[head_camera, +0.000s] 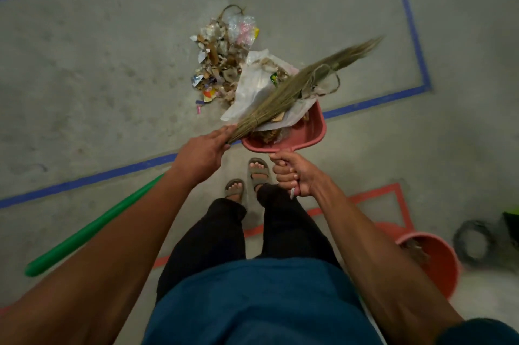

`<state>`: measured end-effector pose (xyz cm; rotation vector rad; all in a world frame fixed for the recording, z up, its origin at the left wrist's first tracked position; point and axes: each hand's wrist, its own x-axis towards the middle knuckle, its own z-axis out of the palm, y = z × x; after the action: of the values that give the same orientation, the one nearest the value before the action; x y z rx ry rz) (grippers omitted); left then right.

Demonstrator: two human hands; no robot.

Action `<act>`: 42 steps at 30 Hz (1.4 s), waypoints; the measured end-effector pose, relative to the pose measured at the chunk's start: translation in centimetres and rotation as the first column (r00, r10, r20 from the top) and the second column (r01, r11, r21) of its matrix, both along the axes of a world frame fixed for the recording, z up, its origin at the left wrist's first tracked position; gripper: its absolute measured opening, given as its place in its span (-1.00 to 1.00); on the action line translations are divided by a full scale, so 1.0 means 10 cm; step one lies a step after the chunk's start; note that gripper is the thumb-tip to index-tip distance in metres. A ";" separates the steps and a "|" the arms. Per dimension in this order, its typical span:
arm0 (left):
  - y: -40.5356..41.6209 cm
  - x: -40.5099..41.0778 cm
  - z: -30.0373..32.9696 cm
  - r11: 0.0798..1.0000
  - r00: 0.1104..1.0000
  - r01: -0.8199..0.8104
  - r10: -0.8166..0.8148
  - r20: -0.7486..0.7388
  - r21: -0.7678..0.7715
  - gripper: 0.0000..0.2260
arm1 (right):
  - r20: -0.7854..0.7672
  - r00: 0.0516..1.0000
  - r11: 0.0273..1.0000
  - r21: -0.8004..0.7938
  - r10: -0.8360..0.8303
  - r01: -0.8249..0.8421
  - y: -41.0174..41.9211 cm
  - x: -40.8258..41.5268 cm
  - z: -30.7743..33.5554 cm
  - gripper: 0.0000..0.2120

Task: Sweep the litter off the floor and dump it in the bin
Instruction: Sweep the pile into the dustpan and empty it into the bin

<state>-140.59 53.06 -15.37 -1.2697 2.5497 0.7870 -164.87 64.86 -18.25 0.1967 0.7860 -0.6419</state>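
On the grey floor lies the litter [222,58]: torn paper, brown scraps and shiny wrappers in one heap. Some sits in the pink dustpan [311,134]. The right hand [292,176] grips its handle. The left hand [205,150] wraps around the broom [283,91], whose straws lie across the pan. A red bin [438,260] stands nearby.

Dark teal shirt [261,302], black trousers [207,238], grey-green strapped sandals [259,172], bare forearms

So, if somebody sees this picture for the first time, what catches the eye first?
Probably the litter pile on the grey floor, top centre. Just below it, the right hand grips a pink dustpan already loaded with scraps, while the left hand holds the grass broom over it.
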 end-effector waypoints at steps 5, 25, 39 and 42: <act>0.22 -0.09 0.32 0.989 0.987 0.148 -0.148 -0.056 -0.006 -0.49 | -0.077 0.991 0.994 -0.013 -0.113 0.112 0.58 0.01 0.34 -0.55; 1.67 -1.62 0.88 0.588 0.589 0.802 -0.808 -0.024 -0.103 -0.46 | -0.133 0.604 0.613 -0.037 -0.786 0.790 3.23 0.19 0.89 -0.65; 3.50 -3.29 0.54 0.281 0.278 0.959 -0.958 0.064 0.027 -0.41 | -0.053 0.292 0.294 -0.022 -0.955 0.956 5.09 -0.42 0.54 -0.65; 3.81 -3.63 0.50 0.206 0.203 0.978 -0.975 0.088 0.028 -0.41 | -0.045 0.224 0.225 -0.008 -0.974 0.974 5.34 -0.58 0.49 -0.67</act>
<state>-176.90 91.13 -10.39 0.5296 2.5235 0.3082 -170.62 118.28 -13.37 0.7576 0.6244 -1.9004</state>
